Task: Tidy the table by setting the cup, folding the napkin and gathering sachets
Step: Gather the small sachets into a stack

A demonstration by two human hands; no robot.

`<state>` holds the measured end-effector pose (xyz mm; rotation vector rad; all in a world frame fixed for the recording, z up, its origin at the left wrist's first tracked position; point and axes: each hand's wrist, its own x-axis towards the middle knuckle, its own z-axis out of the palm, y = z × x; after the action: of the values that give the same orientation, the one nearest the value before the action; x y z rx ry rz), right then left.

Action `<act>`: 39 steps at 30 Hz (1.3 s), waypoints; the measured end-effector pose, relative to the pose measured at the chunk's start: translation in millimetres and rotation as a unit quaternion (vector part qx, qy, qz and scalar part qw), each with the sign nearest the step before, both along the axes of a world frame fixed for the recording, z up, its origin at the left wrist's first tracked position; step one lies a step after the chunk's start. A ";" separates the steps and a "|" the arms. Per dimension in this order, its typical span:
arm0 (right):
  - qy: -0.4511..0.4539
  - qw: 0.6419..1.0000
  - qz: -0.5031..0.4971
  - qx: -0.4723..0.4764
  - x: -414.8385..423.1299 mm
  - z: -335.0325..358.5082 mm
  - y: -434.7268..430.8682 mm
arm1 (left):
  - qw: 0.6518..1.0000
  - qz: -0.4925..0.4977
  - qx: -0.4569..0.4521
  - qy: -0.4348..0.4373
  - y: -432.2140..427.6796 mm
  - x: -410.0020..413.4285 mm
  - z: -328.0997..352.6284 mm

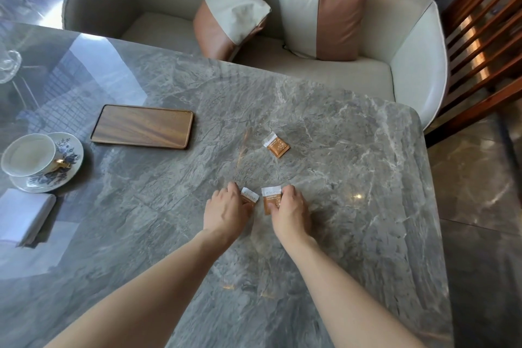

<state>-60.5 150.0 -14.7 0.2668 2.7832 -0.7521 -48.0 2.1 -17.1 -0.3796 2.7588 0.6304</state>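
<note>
Three orange-and-white sachets lie on the grey marble table (353, 178). My left hand (226, 210) grips one sachet (250, 195) at the table's middle. My right hand (291, 207) pinches a second sachet (270, 198) right beside it. The third sachet (276, 144) lies loose farther away. A white floral cup (28, 154) stands upright on its saucer (69, 169) at the left edge. A folded white napkin (24, 213) lies just in front of the saucer.
A flat wooden tray (142, 126) sits between the cup and the sachets. A glass vessel (8, 65) stands at the far left. Beyond the table is a pale sofa (418, 70) with two cushions; a wooden chair (485, 45) stands to the right.
</note>
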 end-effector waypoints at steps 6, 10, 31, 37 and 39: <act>-0.036 0.995 -0.043 -0.087 -0.9 -9.3 2.1 | 0.995 0.074 0.072 -0.002 4.9 -3.9 -1.7; -0.063 0.965 -0.092 -0.236 1.9 -7.6 1.2 | 0.963 0.166 0.212 0.024 1.9 1.2 -2.5; 0.081 0.995 0.040 0.039 -148.6 3.7 -2.5 | 0.791 0.367 0.485 0.065 -54.9 -4.1 -0.7; -0.059 0.998 0.019 -0.004 -156.6 -0.1 -21.6 | 0.784 0.389 0.479 0.066 -80.9 -1.3 -5.4; -0.070 0.996 0.011 -0.051 -143.0 2.9 -26.7 | 0.773 0.398 0.490 0.065 -85.0 -2.0 -6.1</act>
<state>-203.5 123.3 -11.8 0.2575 2.6031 -0.8334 -50.0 -82.8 -23.1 -1.2308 1.8213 2.1716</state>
